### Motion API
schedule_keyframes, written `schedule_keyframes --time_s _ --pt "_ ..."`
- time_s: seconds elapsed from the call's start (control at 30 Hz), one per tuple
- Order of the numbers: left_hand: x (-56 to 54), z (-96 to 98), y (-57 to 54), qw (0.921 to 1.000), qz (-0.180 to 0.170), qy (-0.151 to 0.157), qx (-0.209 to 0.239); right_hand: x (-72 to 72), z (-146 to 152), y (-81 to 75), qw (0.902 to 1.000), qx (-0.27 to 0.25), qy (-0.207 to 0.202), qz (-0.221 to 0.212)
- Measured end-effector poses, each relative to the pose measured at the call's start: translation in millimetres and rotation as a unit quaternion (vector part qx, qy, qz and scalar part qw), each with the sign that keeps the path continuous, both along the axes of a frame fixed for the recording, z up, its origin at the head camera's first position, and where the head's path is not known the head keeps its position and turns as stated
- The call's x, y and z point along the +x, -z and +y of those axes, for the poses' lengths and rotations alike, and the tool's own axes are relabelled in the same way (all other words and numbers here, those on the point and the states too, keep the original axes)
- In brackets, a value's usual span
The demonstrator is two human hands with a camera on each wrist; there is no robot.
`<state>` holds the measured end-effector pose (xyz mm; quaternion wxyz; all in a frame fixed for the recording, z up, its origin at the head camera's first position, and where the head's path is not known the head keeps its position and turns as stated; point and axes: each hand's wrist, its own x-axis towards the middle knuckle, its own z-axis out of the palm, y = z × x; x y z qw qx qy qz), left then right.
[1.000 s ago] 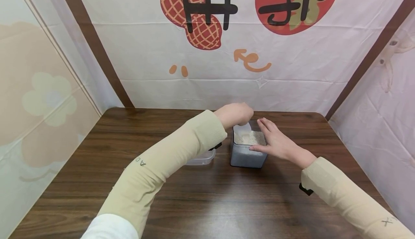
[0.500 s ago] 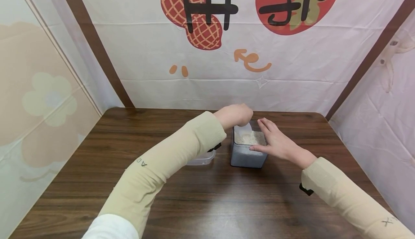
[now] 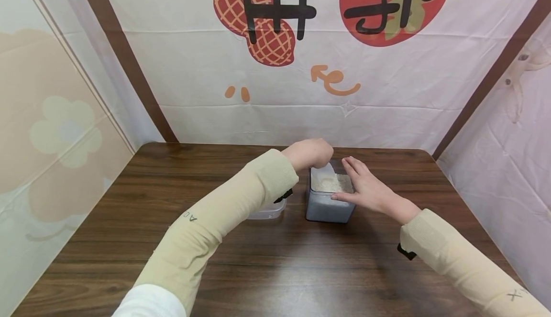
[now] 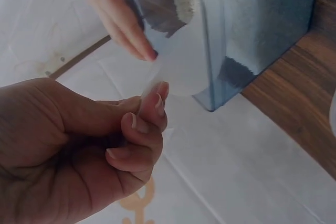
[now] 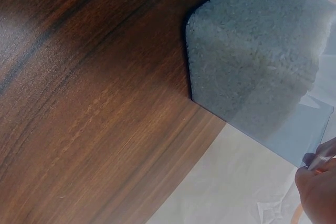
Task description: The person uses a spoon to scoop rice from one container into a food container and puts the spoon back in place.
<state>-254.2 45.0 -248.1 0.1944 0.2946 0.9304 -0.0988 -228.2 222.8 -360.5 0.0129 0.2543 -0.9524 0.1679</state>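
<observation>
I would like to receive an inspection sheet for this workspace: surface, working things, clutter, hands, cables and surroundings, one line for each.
Surface: dark wood-grain table, with a glare patch near the front.
Working things: blue-tinted container, upright, holding rice; translucent scoop reaching into it; clear tub, mostly hidden behind the left arm.
Clutter: nothing seen.
Left hand: pinches the scoop.
Right hand: thumb and fingers spread at the container's rim; contact not certain.
Cables: nothing seen.
Surroundings: printed cloth backdrop behind the table, with cloth at both sides.
</observation>
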Motion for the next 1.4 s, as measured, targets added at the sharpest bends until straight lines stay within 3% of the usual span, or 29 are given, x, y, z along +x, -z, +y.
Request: schedule_keyframes --time_s 0.23,0.4,0.5,0.57,0.6,0.63,0.73,0.8,0.9,0.97,1.03,1.13,1.2,1.27,1.4 --pt "-5.5 -2.0 5.6 0.9999 -0.007 0.007 0.006 -1.0 -0.8 -0.4 1.0 -0.005 0.001 -0.007" --pt "-16.7 3.8 18.8 0.9997 0.0 0.005 -0.024 -1.5 -1.1 -0.1 0.9999 -0.003 0.005 -0.012" --pt "-51.0 8.1 54.3 0.9991 0.009 0.034 -0.024 -2.0 -1.5 0.4 1.0 -0.002 0.002 -0.01" --pt "-65.1 9.2 67.5 0.9987 0.006 0.046 -0.019 -1.5 -1.8 -0.3 1.0 -0.003 0.002 -0.007" --pt "-66.8 9.2 68.8 0.9987 0.002 0.049 -0.016 -1.2 -1.7 -0.8 1.0 -0.002 0.002 -0.006" --pt "-64.8 9.2 67.4 0.9986 0.001 0.05 -0.016 -0.9 -1.8 -1.1 1.0 -0.003 0.002 -0.005" --pt "-33.4 5.9 35.7 0.999 -0.008 0.029 -0.034 -0.5 -1.8 -2.1 1.0 -0.006 0.003 -0.004" --pt "-22.0 4.7 25.2 0.9991 -0.008 0.023 -0.036 -0.8 -1.5 -2.0 1.0 -0.007 0.002 -0.003" --pt "-22.3 5.9 25.0 0.9991 -0.003 0.012 -0.04 -1.1 -1.1 -1.4 1.0 -0.007 0.001 -0.004" --pt "-45.5 10.9 48.9 0.9996 0.001 0.018 -0.021 -0.9 -0.3 -1.6 1.0 -0.008 0.002 -0.005" --pt "-56.8 14.0 59.9 0.9996 0.0 0.019 -0.019 -0.6 0.1 -2.1 0.9999 -0.008 0.003 -0.007" --pt "-63.2 16.1 66.7 0.9997 -0.003 0.019 -0.013 -0.4 0.3 -2.4 0.9999 -0.008 0.003 -0.01" --pt "-38.5 12.2 43.1 0.9996 -0.007 -0.002 -0.026 -0.1 -0.1 -2.4 0.9999 -0.007 0.002 -0.013" --pt "-24.4 9.6 28.7 0.9996 -0.013 -0.01 -0.024 0.0 -0.6 -2.0 0.9999 -0.006 0.001 -0.013" --pt "-13.4 5.9 14.9 0.9995 -0.027 -0.009 -0.015 0.3 -1.1 -1.9 1.0 -0.006 0.0 -0.007"
